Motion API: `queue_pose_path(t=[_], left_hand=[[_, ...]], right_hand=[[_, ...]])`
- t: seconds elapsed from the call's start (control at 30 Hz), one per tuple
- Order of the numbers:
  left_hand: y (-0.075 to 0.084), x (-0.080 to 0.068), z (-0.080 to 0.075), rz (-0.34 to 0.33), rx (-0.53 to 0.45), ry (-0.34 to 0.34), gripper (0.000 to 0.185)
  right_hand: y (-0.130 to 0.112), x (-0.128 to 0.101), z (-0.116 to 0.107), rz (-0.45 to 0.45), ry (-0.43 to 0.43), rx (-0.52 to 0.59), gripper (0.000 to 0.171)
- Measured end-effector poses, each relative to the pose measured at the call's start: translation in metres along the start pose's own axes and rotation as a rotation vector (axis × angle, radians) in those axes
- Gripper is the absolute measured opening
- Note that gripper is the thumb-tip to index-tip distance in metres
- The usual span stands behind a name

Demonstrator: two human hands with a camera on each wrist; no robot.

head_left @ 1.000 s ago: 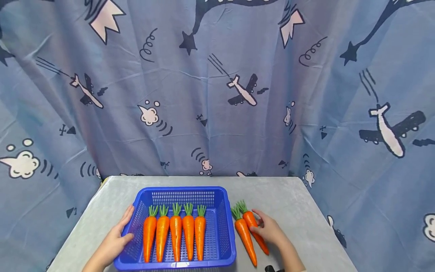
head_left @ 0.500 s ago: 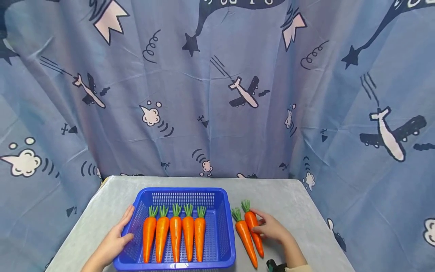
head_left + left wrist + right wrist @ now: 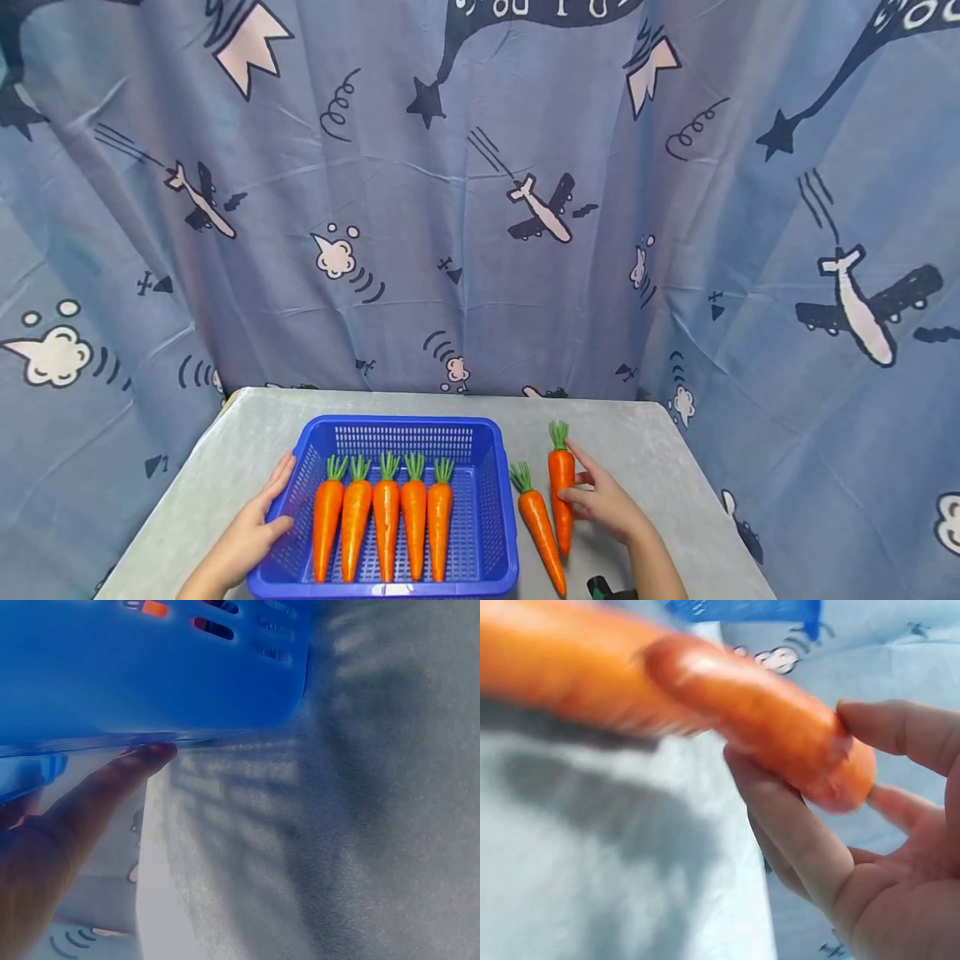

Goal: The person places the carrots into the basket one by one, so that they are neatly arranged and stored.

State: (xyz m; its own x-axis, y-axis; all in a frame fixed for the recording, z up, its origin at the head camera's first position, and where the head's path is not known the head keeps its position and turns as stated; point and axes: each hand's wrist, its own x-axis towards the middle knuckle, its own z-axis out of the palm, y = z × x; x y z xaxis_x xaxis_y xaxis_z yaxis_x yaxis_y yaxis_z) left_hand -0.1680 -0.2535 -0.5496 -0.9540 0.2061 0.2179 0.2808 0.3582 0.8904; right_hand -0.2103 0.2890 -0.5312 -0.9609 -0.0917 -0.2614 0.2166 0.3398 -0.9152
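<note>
In the head view my right hand [image 3: 606, 502] pinches an orange carrot [image 3: 561, 479] with green tops between thumb and fingers. The right wrist view shows that same carrot [image 3: 780, 712], its thick end in the fingertips. A second loose carrot [image 3: 540, 527] lies just left of it on the table. My left hand [image 3: 246, 533] rests against the left side of a blue plastic basket [image 3: 512, 517], fingers straight along the wall. Seen from the left wrist, a finger [image 3: 112, 784] touches the basket's edge. Inside the basket several carrots [image 3: 386, 521] lie in a row, tops pointing away.
The table [image 3: 637, 450] has a pale grey cover. Bare basket floor [image 3: 467, 517] shows to the right of the row. A small black object [image 3: 600, 587] sits by the right wrist. A blue patterned curtain [image 3: 480, 275] hangs behind the table.
My right hand has drawn its carrot away from the other loose one, slightly up and to the right, turning it more upright in the view. The left hand stays at the basket.
</note>
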Motion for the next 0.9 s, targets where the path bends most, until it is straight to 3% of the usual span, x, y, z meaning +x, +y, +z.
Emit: queue_pose_path(t=[0.2,0.43,0.67,0.9], left_hand=[[0.003,0.002,-0.001,-0.047,-0.012,-0.022,0.084],[0.002,0.000,-0.001,-0.047,-0.017,-0.018,0.085],[0.003,0.000,-0.003,-0.065,-0.014,-0.026,0.085],[0.001,0.001,-0.003,-0.066,-0.004,-0.025,0.085]], right_hand=[[-0.021,-0.007,0.002,-0.053,0.003,0.096,0.091],[-0.040,-0.009,0.003,-0.101,-0.003,0.191,0.072],[-0.053,-0.007,0.011,-0.172,-0.053,0.335,0.070],[-0.078,-0.004,0.030,-0.222,-0.115,0.299,0.076]])
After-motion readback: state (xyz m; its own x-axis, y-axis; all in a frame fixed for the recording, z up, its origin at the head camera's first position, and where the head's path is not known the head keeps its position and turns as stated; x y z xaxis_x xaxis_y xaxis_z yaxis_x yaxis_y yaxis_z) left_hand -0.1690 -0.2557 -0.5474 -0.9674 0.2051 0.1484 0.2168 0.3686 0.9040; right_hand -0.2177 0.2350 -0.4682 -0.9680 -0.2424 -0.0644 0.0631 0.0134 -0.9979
